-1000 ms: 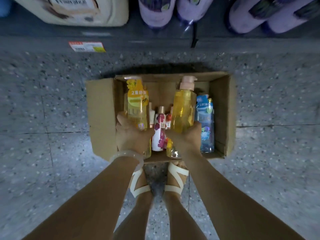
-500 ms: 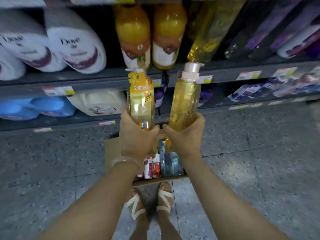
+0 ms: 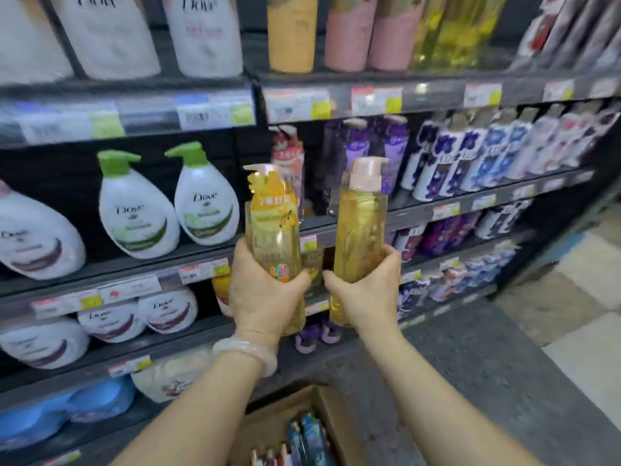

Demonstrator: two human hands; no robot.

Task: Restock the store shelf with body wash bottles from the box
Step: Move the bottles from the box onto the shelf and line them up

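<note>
My left hand (image 3: 260, 295) grips a clear yellow body wash bottle with a yellow sleeve over its pump (image 3: 274, 216). My right hand (image 3: 368, 290) grips a second yellow body wash bottle with a pale pink pump (image 3: 359, 227). Both bottles are upright, side by side, raised in front of the middle shelf (image 3: 420, 210). The cardboard box (image 3: 332, 422) sits on the floor below my arms, with blue and small red-white bottles (image 3: 307, 438) still inside.
White Dove pump bottles (image 3: 169, 206) fill the shelves on the left. Purple and blue-white bottles (image 3: 470, 156) line the shelves on the right. Yellow and pink bottles (image 3: 369, 31) stand on the top shelf. Grey speckled floor lies to the right.
Both hands have lifted the two yellow bottles out of the box and up to shelf height. My view has tilted from the floor up to the shelves.
</note>
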